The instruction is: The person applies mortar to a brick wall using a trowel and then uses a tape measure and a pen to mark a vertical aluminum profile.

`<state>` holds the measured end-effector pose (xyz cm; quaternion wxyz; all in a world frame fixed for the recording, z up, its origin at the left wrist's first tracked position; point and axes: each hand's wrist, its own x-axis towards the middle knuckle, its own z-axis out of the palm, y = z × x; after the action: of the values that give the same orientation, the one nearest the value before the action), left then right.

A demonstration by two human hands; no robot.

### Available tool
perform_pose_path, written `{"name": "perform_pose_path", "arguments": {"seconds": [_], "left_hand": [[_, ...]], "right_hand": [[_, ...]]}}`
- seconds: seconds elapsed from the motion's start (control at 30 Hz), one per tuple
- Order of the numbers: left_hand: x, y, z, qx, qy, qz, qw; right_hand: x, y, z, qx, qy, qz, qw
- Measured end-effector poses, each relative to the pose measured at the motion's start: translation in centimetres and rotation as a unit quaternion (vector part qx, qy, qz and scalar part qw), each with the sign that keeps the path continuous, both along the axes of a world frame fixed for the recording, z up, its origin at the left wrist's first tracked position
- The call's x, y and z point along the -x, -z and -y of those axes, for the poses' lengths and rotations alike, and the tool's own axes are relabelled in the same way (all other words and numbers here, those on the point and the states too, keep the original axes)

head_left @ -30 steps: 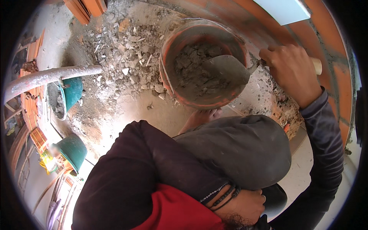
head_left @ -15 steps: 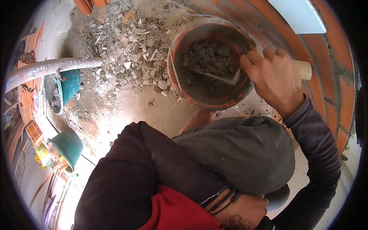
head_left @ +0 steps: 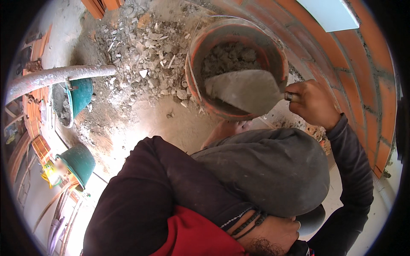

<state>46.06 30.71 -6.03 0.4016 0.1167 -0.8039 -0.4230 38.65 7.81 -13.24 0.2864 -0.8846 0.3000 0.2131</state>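
Where rubble (head_left: pixel 145 51) lies, bucket (head_left: pixel 273 47) adjacent; pipe (head_left: pixel 55 79) left.

The trowel (head_left: pixel 245 90) is lying just left of the right hand (head_left: pixel 313 103) and its fingers (head_left: pixel 294 97), its blade sitting over the mouth of the bucket (head_left: pixel 273 51), with mortar (head_left: pixel 228 57) lying in the bucket beyond the blade. Rubble (head_left: pixel 145 55) is spreading on the ground farther left of those fingers, past the bucket, and the brick wall (head_left: pixel 363 72) is standing close on their right. The left hand (head_left: pixel 269 234) is resting well below, at the lower edge, with a bent knee (head_left: pixel 265 170) lying between the two hands.
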Motion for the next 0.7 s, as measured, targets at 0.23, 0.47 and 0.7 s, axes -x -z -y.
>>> {"name": "perform_pose_path", "arguments": {"seconds": [0.23, 0.47, 0.7], "left_hand": [[2.3, 0.4, -0.8, -0.006, -0.017, 0.003, 1.0], [1.6, 0.4, -0.6, 0.022, -0.028, 0.013, 0.999], [0.8, -0.1, -0.6, -0.005, -0.002, 0.005, 1.0]], "right_hand": [[5.0, -0.6, 0.8, 0.102, 0.064, 0.045, 0.992], [7.2, -0.5, 0.6, -0.046, 0.125, 0.085, 0.987], [7.3, -0.7, 0.4, -0.179, 0.194, 0.075, 0.962]]}}
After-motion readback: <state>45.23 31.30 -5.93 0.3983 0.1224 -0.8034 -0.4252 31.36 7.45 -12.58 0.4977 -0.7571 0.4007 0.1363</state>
